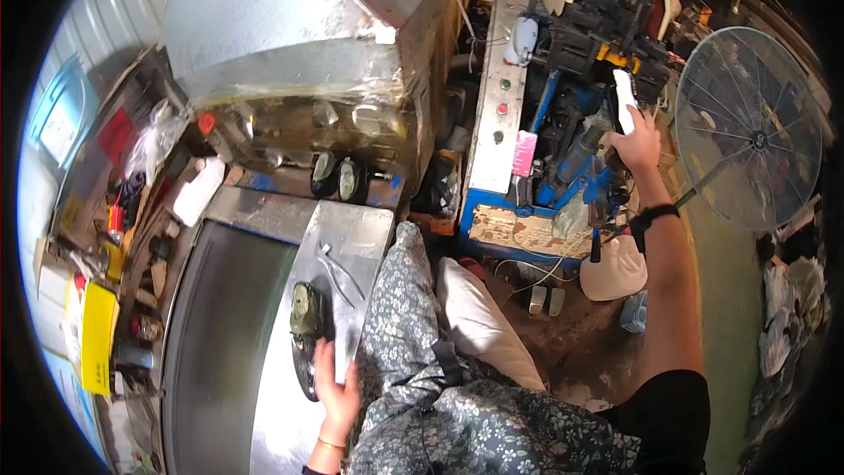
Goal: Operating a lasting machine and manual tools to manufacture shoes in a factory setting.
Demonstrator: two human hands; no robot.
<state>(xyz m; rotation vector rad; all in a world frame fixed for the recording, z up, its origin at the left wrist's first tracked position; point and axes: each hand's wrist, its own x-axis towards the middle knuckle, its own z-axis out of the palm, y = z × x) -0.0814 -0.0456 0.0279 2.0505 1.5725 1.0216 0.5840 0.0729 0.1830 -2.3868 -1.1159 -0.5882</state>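
Observation:
My right hand (640,142) reaches forward to the blue machine, its fingers closed around the lower end of a long piece with a white, sole-shaped face (624,98) and a dark edge. Whether the machine also grips that piece I cannot tell. My left hand (338,394) is at the metal plate (352,233), fingers stretched and thumb apart. Its fingertips lie against or just beside a black shoe (302,361) with an olive-green last (306,310) in it. Beyond that shoe, a pair of pincers (338,274) rests on the plate.
Two more shoes with green lasts (338,178) stand by the metal-hooded machine (290,35). A dark conveyor belt (224,325) runs left of the plate. The blue machine (563,189) has a button panel (501,97). A caged fan (747,127) and a white jug (613,271) are at the right.

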